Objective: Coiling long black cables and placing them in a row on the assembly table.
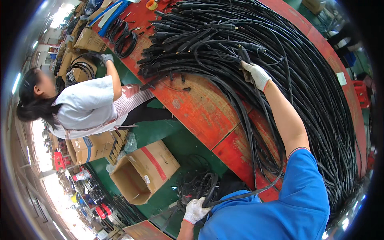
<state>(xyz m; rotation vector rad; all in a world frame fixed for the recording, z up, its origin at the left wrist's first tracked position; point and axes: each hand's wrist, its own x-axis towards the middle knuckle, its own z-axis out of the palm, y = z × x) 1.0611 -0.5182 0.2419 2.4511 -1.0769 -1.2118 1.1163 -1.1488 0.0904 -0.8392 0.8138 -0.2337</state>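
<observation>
My right hand [258,76], in a white glove with dark-stained fingertips, reaches over a large pile of black cables [320,104] on the table. Its fingers close round a black cable near a dark connector [243,52]. Lower down, close to my body, my left hand [195,211], also white-gloved, is closed on a black cable [240,195] that runs across my front toward the table. Just beyond the left hand lies a tangle of black cables [198,184]. The fingers' undersides are hidden on both hands.
The worn red table [200,104] runs diagonally across the view. An open cardboard box [146,172] stands on the green floor. At left, a co-worker [92,100] in grey gloves holds a coiled cable [86,68]. Black coils [126,42] lie at the table's far end.
</observation>
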